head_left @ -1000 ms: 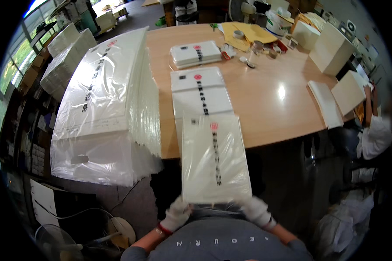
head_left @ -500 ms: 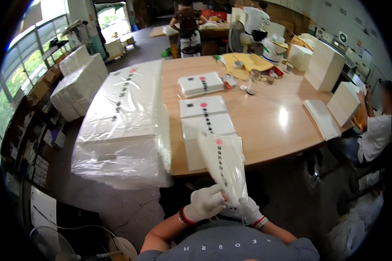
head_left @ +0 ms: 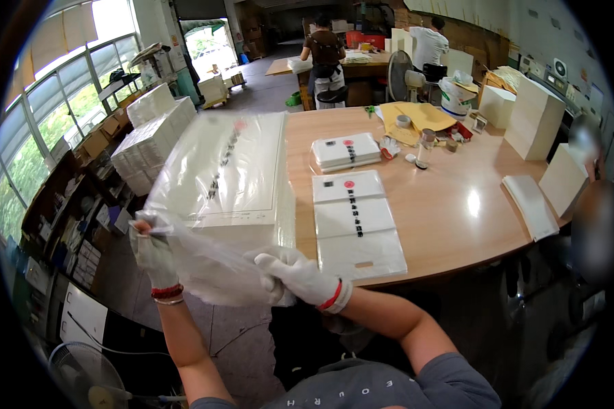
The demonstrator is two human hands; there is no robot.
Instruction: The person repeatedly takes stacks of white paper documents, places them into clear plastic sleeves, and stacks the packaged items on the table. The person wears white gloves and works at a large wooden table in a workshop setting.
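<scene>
A see-through plastic sheet or bag (head_left: 218, 255) stretches between my white-gloved hands, before the near end of the tall stack. My left hand (head_left: 153, 252) is raised, fingers closed on the plastic. My right hand (head_left: 297, 273), closed too, pinches it by the table's near edge. Whether this plastic joins the one over the stack, I cannot tell. The stack (head_left: 235, 187) at the table's left side is topped with shiny printed plastic. To the right of my right hand lies a flat white plastic bag (head_left: 338, 245) with fold lines, dark lettering and a handle hole.
Behind the flat bag is a small pile of folded bags (head_left: 348, 151). Yellow paper (head_left: 416, 123), tape rolls and a jar (head_left: 426, 142) lie farther back on the table (head_left: 450, 218). White blocks (head_left: 533, 119) stand at right. Wrapped bundles (head_left: 147, 140) are stacked left; people work nearby.
Both hands have moved up and left from near my body to the stack's near end. The narrow folded bag is no longer seen between them; see-through plastic is. My view has shifted.
</scene>
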